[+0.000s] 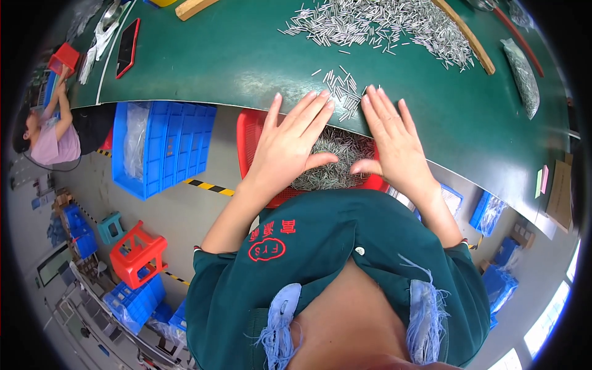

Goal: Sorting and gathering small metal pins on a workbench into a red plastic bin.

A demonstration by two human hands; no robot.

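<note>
"Red plastic shows below the front edge of the desk (216, 74); what is it?"

"A red basket (246, 132), partly under that edge, just in front of the person. Small metal pins (333, 157) cover what I can see of its inside."

"Other containers?"

"To the left stands a tall blue crate stack (176, 148) with clear plastic film (135, 139) inside; I can't tell how many crates make it up. At the right of the desk lies a filled clear bag (523, 80), its contents too blurred to name. Far left, a co-worker (55, 139) reaches to a red bin (63, 58)."

"And the person's hands?"

"Two, bare, palms down. The left hand (283, 148) and right hand (398, 148) reach over the basket to the desk, fingers (382, 108) straight and slightly spread, thumbs pointing inward. I see nothing gripped in either."

"Where are the pins?"

"Three places: the basket, a loose cluster (345, 86) between the two sets of fingertips, and a broad heap (394, 28) farther back. They overlap too much for an exact count."

"What can be counted?"

"Two wooden strips (465, 37), one beside the heap; one red-edged phone (127, 48); one red stool (139, 253); one teal stool (111, 228)."
</note>
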